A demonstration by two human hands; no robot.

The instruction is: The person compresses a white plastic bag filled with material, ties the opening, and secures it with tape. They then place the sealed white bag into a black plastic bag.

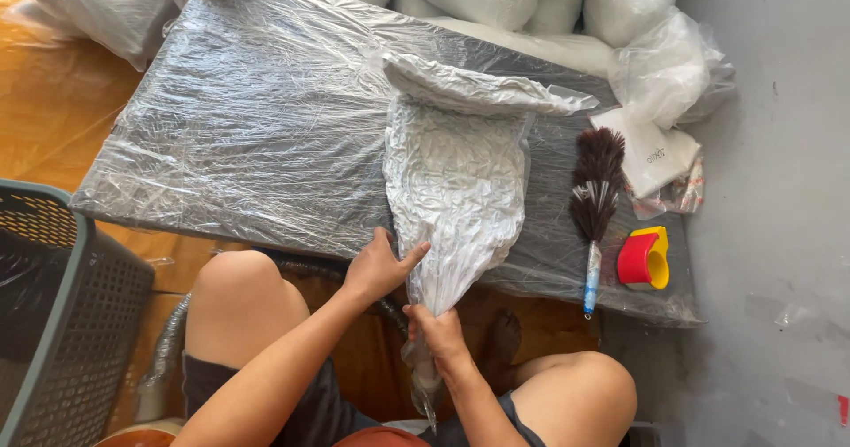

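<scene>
The bag neck [423,367] was gripped by the right hand [438,334], the already shrunken, wrinkled vacuum bag [456,190] pressed flat by the spread left hand [379,265], one end still puffy.

A low grey slab [266,128], wrapped in clear plastic film, serves as the work surface and is set on an orange-brown floor [44,119]. A crinkled white vacuum-packed bag [456,181] is laid across the slab, its narrow end overhanging the near edge. To the right of the bag, a feather duster [595,201] with a blue-and-white handle is placed lengthwise. A red-and-yellow tape dispenser [645,258] is positioned just beside the duster handle. A folded white packet [651,155] is located at the far right corner.
</scene>
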